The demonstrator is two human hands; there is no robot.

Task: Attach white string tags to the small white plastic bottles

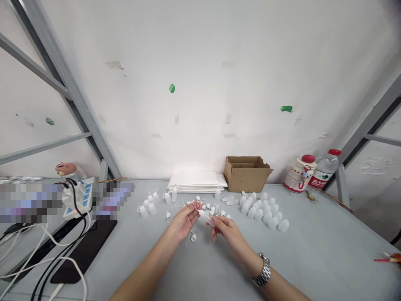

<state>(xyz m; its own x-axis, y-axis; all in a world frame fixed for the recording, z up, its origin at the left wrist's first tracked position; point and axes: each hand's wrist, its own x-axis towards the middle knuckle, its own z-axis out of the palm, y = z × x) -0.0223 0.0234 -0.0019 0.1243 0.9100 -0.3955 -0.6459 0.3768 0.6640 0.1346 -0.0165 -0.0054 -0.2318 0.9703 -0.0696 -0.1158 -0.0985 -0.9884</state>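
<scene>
My right hand (pixel 226 228) holds a small clear white plastic bottle (pixel 205 215) just above the grey table (pixel 313 251); a metal watch sits on that wrist. My left hand (pixel 184 219) meets the bottle's far end, with its fingertips pinching a small white cap (pixel 194 205) there. Right behind both hands lies a scatter of loose white caps with thin tethers (pixel 213 207). One more tethered cap (pixel 191 237) rests on the table under my left hand.
Several capped white bottles (pixel 265 211) stand in rows at the right; a few more bottles (pixel 148 205) stand at the left. Behind are a stack of white sheets (pixel 197 180), an open cardboard box (pixel 247 172), a water bottle (pixel 324 169) and a red-capped jar (pixel 299 172). Left: power strip (pixel 79 196), cables, black pad (pixel 83 251).
</scene>
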